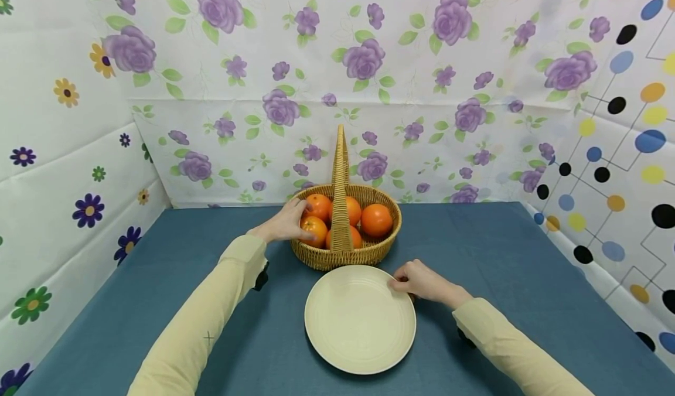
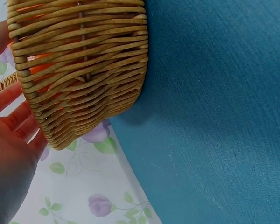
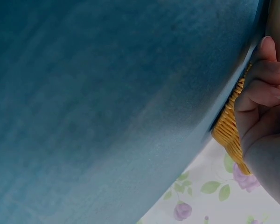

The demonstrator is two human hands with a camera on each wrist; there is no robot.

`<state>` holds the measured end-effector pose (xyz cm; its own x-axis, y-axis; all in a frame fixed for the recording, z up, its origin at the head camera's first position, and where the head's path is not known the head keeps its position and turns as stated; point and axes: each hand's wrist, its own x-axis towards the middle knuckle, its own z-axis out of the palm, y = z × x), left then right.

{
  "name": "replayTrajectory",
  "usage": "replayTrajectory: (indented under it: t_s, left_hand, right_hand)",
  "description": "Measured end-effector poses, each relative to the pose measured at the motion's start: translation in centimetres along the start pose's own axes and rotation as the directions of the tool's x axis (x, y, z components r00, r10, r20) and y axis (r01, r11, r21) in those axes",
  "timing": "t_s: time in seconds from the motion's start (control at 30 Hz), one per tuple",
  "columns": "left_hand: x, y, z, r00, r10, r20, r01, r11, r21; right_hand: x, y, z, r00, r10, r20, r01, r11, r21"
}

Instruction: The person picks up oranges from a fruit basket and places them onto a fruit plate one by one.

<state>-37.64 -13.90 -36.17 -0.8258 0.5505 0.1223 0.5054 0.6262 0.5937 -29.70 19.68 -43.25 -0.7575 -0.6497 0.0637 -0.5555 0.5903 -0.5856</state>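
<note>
In the head view, a wicker basket with a tall handle holds several oranges. My left hand reaches over its left side, thumb and fingers spread about the front-left orange. From the left wrist, the straight fingers of this hand show at the rim of the woven side, which hides most of the fruit. A round cream plate lies in front of the basket. My right hand pinches its upper right rim; the right wrist view shows these fingers curled.
A blue cloth covers the table. Behind it hangs a white sheet with purple roses. Patterned sheets close off the left and right sides.
</note>
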Motion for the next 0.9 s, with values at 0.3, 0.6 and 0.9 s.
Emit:
replayTrajectory:
  t_s: [0.3,0.6,0.9]
  left_hand:
    - [0.5,-0.3,0.2,1.000,-0.005,0.021,0.002,0.988,0.152]
    - [0.7,0.4,0.5,0.997,-0.055,0.050,0.044,0.979,0.197]
    - [1.1,0.4,0.8,0.997,-0.056,0.054,0.044,0.980,0.194]
  right_hand:
    - [0.0,0.1,0.1,1.000,0.009,0.000,-0.009,1.000,-0.002]
    - [0.1,0.2,0.1,1.000,0.014,0.000,-0.014,1.000,-0.013]
    - [0.1,0.1,0.0,1.000,0.023,0.006,-0.023,1.000,-0.018]
